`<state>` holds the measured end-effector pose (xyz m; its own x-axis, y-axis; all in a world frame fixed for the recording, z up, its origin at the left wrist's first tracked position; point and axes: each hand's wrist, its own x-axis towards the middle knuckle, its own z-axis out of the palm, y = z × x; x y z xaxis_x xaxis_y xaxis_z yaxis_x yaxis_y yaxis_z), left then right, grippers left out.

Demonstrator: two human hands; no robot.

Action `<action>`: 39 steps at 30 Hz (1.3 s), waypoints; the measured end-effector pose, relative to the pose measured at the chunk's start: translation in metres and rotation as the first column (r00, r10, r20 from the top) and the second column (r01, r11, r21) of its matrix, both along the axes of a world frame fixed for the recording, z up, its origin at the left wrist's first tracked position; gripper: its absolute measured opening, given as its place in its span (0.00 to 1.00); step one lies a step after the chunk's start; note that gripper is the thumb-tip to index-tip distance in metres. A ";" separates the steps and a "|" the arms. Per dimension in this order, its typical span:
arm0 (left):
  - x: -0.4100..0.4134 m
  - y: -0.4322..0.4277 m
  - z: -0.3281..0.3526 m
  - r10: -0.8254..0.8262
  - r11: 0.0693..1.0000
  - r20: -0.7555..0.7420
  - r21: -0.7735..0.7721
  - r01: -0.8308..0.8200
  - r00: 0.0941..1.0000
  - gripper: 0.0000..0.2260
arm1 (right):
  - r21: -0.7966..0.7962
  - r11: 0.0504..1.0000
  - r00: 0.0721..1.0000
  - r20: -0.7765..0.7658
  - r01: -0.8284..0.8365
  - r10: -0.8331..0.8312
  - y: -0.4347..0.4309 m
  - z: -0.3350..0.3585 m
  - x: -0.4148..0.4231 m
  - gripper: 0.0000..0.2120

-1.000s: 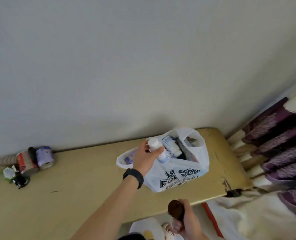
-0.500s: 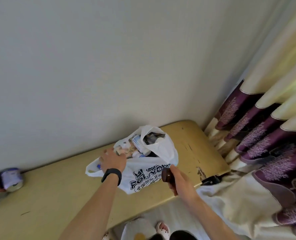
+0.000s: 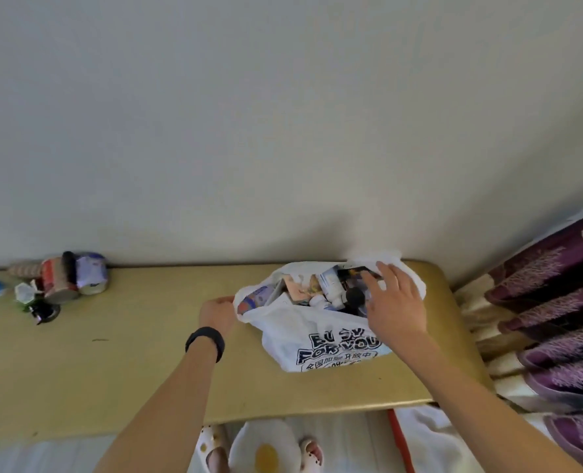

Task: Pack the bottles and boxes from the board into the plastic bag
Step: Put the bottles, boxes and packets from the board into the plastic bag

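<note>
Before me the white printed plastic bag [image 3: 321,339] sits open-mouthed on the yellow board [image 3: 130,370], stuffed with bottles [image 3: 329,284] and boxes [image 3: 295,289].

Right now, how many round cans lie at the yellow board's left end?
2: the red-labelled can and, right of it, the purple-labelled can; nearby clutter may hide more.

A white plastic bag [image 3: 321,339], filled with bottles and boxes [image 3: 317,288], is seen lying on the yellow desk [image 3: 130,363] against the wall [image 3: 283,131]. Its left edge is gripped by the left hand [image 3: 216,314], while the right hand [image 3: 397,308] is held over its open mouth with fingers [image 3: 387,272] spread. Several cans [image 3: 75,278] are grouped at the desk's far left.
</note>
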<state>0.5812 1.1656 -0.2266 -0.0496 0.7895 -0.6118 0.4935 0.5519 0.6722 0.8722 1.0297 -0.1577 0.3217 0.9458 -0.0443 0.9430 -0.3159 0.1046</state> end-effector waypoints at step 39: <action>-0.058 -0.110 0.065 -0.144 0.763 -0.510 0.488 0.423 0.848 0.25 | 0.561 0.808 0.764 -0.438 -0.180 0.474 -0.061 0.004 -0.126 0.13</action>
